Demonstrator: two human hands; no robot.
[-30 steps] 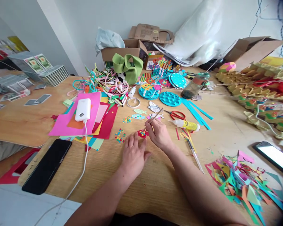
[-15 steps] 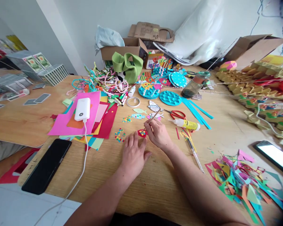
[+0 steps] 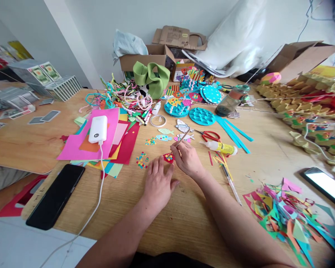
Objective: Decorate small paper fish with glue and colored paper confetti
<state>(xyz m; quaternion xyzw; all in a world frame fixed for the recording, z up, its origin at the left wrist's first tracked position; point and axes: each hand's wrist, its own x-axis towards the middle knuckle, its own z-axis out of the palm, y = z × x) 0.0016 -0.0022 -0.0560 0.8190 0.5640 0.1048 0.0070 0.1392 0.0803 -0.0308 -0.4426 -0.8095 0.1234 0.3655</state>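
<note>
My right hand [image 3: 187, 159] pinches a thin wooden stick [image 3: 181, 139], its lower tip on a small red paper cutout [image 3: 169, 158] covered with coloured dots. Flat on the table, fingers stretched out, my left hand [image 3: 158, 180] touches the cutout's near edge. Left of the cutout lie loose paper dots [image 3: 142, 160] in a ring, with a second little heap of dots [image 3: 150, 141] behind them. Paper fish [image 3: 164, 137] rest just beyond my hands. A glue bottle [image 3: 222, 147] and red-handled scissors [image 3: 210, 136] lie to the right.
Coloured paper sheets [image 3: 69, 147] carry a white power bank [image 3: 98, 129] with a cable. Paper scraps [image 3: 289, 212] and a phone [image 3: 325, 186] lie at right, another black phone [image 3: 56, 196] at left. Behind stand blue discs [image 3: 201, 116], a glass jar [image 3: 230, 102] and cardboard boxes [image 3: 142, 59].
Almost nothing differs. Both hands keep their places, the stick's tip still on the red cutout; the view has shifted very slightly.
</note>
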